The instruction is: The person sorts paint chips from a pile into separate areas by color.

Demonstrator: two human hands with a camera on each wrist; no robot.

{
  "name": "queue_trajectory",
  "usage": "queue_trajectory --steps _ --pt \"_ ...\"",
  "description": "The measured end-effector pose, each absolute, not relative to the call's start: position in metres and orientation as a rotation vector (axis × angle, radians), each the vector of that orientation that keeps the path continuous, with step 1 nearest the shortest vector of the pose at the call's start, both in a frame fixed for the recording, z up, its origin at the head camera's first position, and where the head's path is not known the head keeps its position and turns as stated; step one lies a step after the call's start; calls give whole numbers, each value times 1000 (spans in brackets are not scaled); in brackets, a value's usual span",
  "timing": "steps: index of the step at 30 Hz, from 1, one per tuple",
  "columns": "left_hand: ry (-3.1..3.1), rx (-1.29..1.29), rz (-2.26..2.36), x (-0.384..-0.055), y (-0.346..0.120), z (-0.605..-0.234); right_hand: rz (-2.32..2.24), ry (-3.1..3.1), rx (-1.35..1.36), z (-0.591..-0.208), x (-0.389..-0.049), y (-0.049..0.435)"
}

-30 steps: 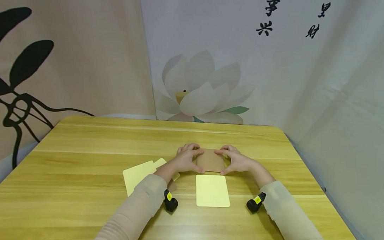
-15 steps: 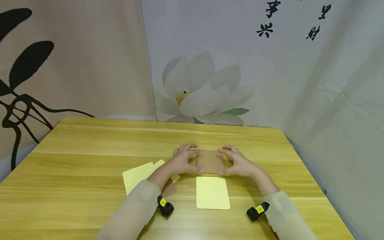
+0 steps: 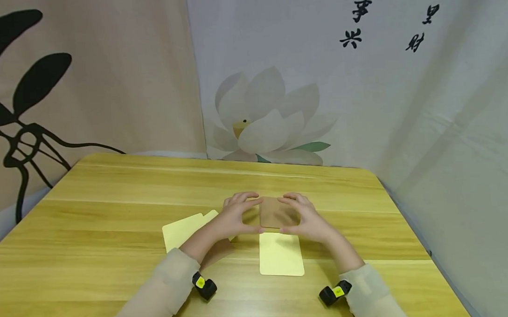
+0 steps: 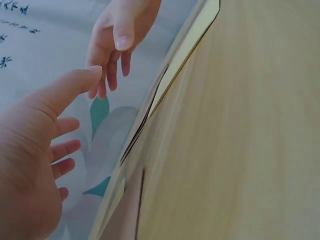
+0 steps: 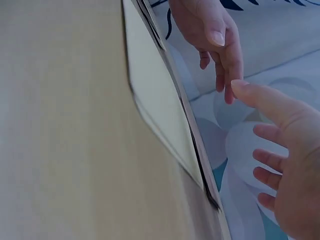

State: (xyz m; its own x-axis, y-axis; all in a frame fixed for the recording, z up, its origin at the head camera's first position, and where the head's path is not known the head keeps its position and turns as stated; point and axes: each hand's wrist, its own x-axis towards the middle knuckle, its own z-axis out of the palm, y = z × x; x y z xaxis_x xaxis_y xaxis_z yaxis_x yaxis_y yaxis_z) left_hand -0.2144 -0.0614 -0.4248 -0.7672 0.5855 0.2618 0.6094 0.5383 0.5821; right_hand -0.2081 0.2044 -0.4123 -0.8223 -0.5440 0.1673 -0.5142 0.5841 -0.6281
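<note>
A brown square board (image 3: 276,213) lies on the table between my hands in the head view. Just in front of it sits a pale yellow square board (image 3: 281,258) with rounded corners. My left hand (image 3: 234,219) is over the brown board's left side, thumb and fingers spread. Over its right side, my right hand (image 3: 307,220) covers part of the board, likewise spread. Both wrist views show the left hand (image 4: 30,155) and the right hand (image 5: 300,165) raised above the boards, fingers loosely bent and nothing between them.
To the left, more yellow boards (image 3: 182,230) and a brown board (image 3: 218,251) lie overlapping, partly hidden under the left forearm. The wooden table (image 3: 128,284) reaches back to a printed curtain (image 3: 275,46) with a flower and characters.
Both hands have come off the brown board's sides and drawn back toward the person. The right hand has shifted left over the board; the boards stay in place.
</note>
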Motion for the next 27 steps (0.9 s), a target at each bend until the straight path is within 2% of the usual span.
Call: queue_trajectory --steps 13,20,27 --pt "-2687 -986 -1146 -194 -108 -419 -1103 2718 -1031 -413 -196 173" --pt "-2708 -934 -1094 -182 -133 -422 -1144 2589 -1156 -413 -196 151" --pt "-2729 -836 -999 -172 -156 -423 -1065 2589 -1164 -414 -194 130"
